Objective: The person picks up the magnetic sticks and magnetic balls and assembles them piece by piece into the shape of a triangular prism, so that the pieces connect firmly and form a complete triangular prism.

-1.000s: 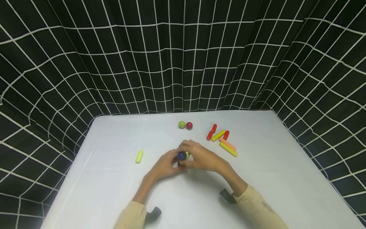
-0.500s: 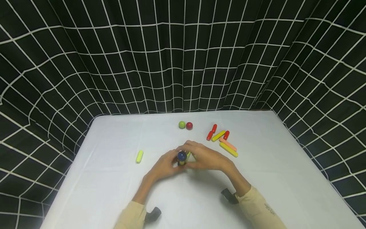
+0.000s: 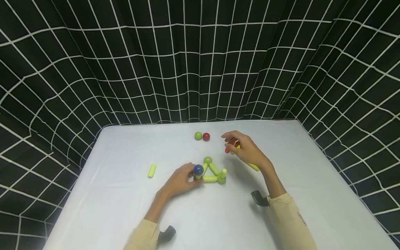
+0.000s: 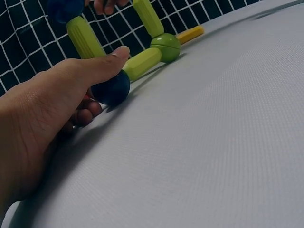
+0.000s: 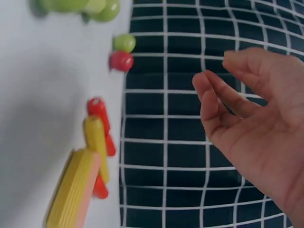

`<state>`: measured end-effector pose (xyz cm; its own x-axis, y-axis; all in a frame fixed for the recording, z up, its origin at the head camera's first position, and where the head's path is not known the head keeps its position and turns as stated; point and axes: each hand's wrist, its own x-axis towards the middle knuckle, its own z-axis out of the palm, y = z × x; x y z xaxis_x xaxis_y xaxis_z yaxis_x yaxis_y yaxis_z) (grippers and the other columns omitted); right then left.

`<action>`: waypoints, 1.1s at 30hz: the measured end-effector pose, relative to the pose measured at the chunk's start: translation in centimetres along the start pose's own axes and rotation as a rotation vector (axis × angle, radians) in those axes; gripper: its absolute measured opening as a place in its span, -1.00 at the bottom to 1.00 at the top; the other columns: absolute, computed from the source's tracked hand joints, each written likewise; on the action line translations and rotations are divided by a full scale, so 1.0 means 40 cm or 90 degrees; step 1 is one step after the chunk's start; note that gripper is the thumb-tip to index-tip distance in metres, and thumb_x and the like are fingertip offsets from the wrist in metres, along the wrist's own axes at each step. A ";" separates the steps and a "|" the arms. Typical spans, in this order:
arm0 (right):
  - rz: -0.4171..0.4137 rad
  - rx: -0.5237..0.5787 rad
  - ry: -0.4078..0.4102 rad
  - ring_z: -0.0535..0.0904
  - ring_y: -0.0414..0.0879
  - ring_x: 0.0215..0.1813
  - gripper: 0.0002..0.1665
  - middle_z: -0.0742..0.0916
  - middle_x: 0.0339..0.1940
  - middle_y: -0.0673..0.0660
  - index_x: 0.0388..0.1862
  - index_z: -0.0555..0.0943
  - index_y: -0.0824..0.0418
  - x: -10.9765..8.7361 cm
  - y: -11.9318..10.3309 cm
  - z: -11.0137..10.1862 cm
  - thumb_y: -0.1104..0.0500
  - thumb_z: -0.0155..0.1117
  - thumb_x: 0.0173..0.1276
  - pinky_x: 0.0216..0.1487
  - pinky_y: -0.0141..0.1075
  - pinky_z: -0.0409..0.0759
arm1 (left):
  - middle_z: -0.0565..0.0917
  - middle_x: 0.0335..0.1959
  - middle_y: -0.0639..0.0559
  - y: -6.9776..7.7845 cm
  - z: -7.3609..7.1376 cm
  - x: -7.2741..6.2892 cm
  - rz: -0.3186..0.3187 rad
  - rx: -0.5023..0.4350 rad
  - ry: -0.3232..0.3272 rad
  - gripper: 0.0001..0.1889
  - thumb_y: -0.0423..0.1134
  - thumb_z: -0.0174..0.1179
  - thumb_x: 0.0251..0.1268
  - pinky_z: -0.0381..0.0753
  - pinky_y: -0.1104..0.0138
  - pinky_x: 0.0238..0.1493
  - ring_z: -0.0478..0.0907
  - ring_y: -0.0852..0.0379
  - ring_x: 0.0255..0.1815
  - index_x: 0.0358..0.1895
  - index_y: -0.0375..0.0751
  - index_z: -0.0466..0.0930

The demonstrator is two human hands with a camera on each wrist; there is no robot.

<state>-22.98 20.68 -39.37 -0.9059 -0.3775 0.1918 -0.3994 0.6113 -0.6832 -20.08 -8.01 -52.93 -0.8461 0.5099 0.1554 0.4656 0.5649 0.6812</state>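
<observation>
My left hand (image 3: 179,180) grips the lower dark blue ball (image 4: 114,90) at the left corner of a triangle of lime connector rods (image 3: 210,178). From that ball a lime rod (image 4: 84,38) stands up, topped by another blue ball (image 3: 198,169). Green balls form the back corner (image 3: 207,160) and the right corner, where a second upright rod (image 3: 224,172) has a bare top. My right hand (image 3: 247,149), fingers loosely bent and holding nothing, hovers over the loose red rods (image 5: 99,109) and yellow rods (image 5: 71,187), partly covering them in the head view.
A loose lime rod (image 3: 151,171) lies left of the triangle. Behind it, a green ball (image 3: 198,135) and a red ball (image 3: 206,136) sit side by side. A dark curtain with white grid lines (image 3: 187,69) borders the white table (image 3: 125,149).
My right hand has left the triangle and moved right and back, over the red and yellow rods. The triangle now shows fully. My left hand stays at the blue-ball corner.
</observation>
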 end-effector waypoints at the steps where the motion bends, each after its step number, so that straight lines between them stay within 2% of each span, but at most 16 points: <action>1: 0.006 -0.009 0.003 0.68 0.05 0.01 -0.60 0.75 0.01 0.22 0.27 0.61 0.25 0.008 0.011 0.000 0.33 0.28 0.48 0.05 -0.21 0.68 | 0.54 -0.26 0.27 0.001 0.001 0.000 0.003 0.001 0.002 -0.70 0.19 0.39 0.31 0.57 0.38 -0.06 0.47 0.29 -0.21 -0.10 0.18 0.56; 4: 0.024 -0.044 -0.011 0.69 0.12 0.07 -0.59 0.75 0.07 0.27 0.30 0.59 0.30 0.052 0.039 0.016 0.34 0.23 0.49 0.11 -0.10 0.70 | 0.54 -0.27 0.26 0.001 0.000 -0.001 0.004 0.005 0.007 -0.69 0.20 0.38 0.33 0.57 0.38 -0.07 0.47 0.29 -0.22 -0.11 0.17 0.55; 7: 0.038 -0.069 -0.059 0.67 0.19 0.25 -0.51 0.70 0.26 0.30 0.39 0.54 0.30 0.115 0.062 0.056 0.35 0.20 0.50 0.25 0.03 0.68 | 0.54 -0.27 0.25 -0.006 -0.004 -0.002 0.008 0.009 0.010 -0.68 0.22 0.36 0.33 0.57 0.38 -0.08 0.46 0.29 -0.23 -0.11 0.17 0.55; 11: -0.007 -0.157 -0.138 0.47 0.29 0.51 -0.38 0.53 0.51 0.32 0.49 0.46 0.28 0.190 0.088 0.121 0.41 0.21 0.45 0.52 0.14 0.46 | 0.54 -0.28 0.25 -0.014 -0.006 -0.004 0.013 0.004 0.019 -0.68 0.21 0.39 0.31 0.57 0.36 -0.08 0.47 0.27 -0.23 -0.12 0.18 0.55; 13: -0.023 -0.214 -0.160 0.45 0.31 0.50 -0.34 0.49 0.53 0.31 0.50 0.46 0.25 0.212 0.099 0.146 0.41 0.24 0.43 0.55 0.14 0.42 | 0.54 -0.26 0.26 -0.017 -0.003 -0.003 0.018 0.005 0.020 -0.68 0.21 0.39 0.31 0.58 0.36 -0.06 0.47 0.29 -0.21 -0.11 0.18 0.55; 15: -0.006 -0.258 -0.164 0.48 0.29 0.42 -0.33 0.51 0.48 0.31 0.50 0.48 0.19 0.223 0.106 0.160 0.37 0.32 0.41 0.48 0.12 0.48 | 0.54 -0.25 0.27 -0.019 0.000 -0.002 0.023 0.010 0.015 -0.67 0.23 0.37 0.32 0.58 0.37 -0.05 0.47 0.30 -0.21 -0.10 0.18 0.55; 19: 0.047 -0.287 -0.156 0.52 0.22 0.30 -0.32 0.55 0.35 0.27 0.49 0.50 0.09 0.224 0.107 0.164 0.28 0.42 0.40 0.37 0.07 0.57 | 0.53 -0.26 0.28 -0.016 0.002 0.001 0.020 0.015 0.007 -0.66 0.27 0.34 0.33 0.56 0.39 -0.08 0.46 0.30 -0.22 -0.09 0.19 0.54; 22: 0.031 -0.277 -0.169 0.57 0.17 0.27 -0.37 0.62 0.27 0.26 0.44 0.55 0.10 0.218 0.104 0.161 0.29 0.42 0.40 0.37 0.04 0.59 | 0.53 -0.27 0.27 -0.011 -0.001 0.002 0.017 0.013 0.009 -0.67 0.25 0.35 0.33 0.55 0.39 -0.10 0.45 0.29 -0.23 -0.10 0.19 0.54; 27: 0.015 -0.243 -0.180 0.63 0.05 0.07 -0.56 0.72 0.04 0.22 0.26 0.65 0.20 0.195 0.106 0.156 0.32 0.39 0.42 0.28 -0.07 0.64 | 0.53 -0.28 0.25 -0.009 -0.004 0.003 0.027 0.014 0.012 -0.68 0.20 0.39 0.32 0.54 0.39 -0.10 0.45 0.28 -0.24 -0.12 0.16 0.54; 30: 0.026 -0.209 -0.166 0.65 0.04 0.05 -0.53 0.74 0.03 0.22 0.29 0.62 0.26 0.165 0.101 0.145 0.30 0.39 0.41 0.25 -0.08 0.67 | 0.53 -0.28 0.24 -0.009 -0.003 0.003 0.031 0.019 0.012 -0.68 0.19 0.39 0.32 0.54 0.40 -0.09 0.44 0.29 -0.23 -0.12 0.15 0.54; 33: 0.044 -0.142 -0.147 0.67 0.07 0.10 -0.45 0.75 0.10 0.22 0.35 0.57 0.29 0.116 0.075 0.117 0.27 0.40 0.40 0.24 -0.03 0.70 | 0.53 -0.27 0.25 -0.007 -0.003 0.002 0.027 0.017 0.008 -0.68 0.20 0.39 0.32 0.55 0.39 -0.07 0.45 0.29 -0.22 -0.11 0.15 0.55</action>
<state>-27.73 17.53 -43.82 -0.8863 -0.4619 -0.0324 -0.3817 0.7685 -0.5135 -20.31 -8.21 -53.04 -0.8287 0.5252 0.1934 0.5079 0.5604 0.6542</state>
